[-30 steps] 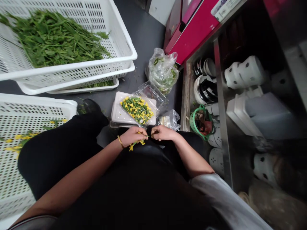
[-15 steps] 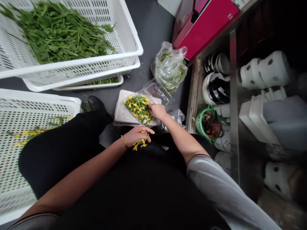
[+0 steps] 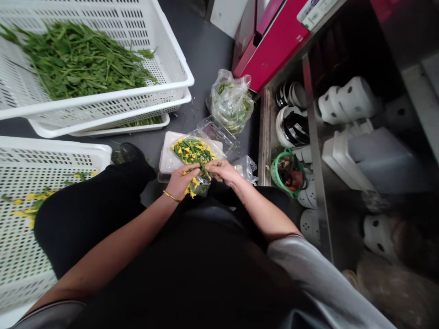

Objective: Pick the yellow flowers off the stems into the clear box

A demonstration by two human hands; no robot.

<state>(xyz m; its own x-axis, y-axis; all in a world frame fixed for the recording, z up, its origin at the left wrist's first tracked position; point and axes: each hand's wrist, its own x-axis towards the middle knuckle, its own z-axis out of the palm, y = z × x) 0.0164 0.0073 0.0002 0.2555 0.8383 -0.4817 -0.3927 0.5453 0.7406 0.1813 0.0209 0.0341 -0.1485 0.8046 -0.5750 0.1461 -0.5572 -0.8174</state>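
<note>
My left hand (image 3: 181, 179) is closed around a small bunch of yellow-flowered greens (image 3: 192, 186), their blossoms hanging below the fingers. Close beside it, my right hand (image 3: 223, 171) pinches green stems at the top of that bunch, so the fingertips of both hands nearly meet. Just beyond them, a heap of cut yellow-flowered stems (image 3: 192, 150) fills a clear plastic box resting on a white lidded tub (image 3: 168, 157). The box's clear lid (image 3: 219, 131) stands open on the far side. My fingers partly cover the near end of the box.
Stacked white baskets (image 3: 103, 93) at upper left hold leafy greens (image 3: 85, 59). Another white basket (image 3: 20, 246) with flowering stems sits left of my leg. A plastic bag of greens (image 3: 231, 103) stands ahead. At right, a metal shelf (image 3: 317, 151) holds bowls and a green basket (image 3: 276, 171).
My right hand has drawn back from the heap in the box toward my left hand and now pinches stems there. My left hand has closed its fingers and moved slightly up and left.
</note>
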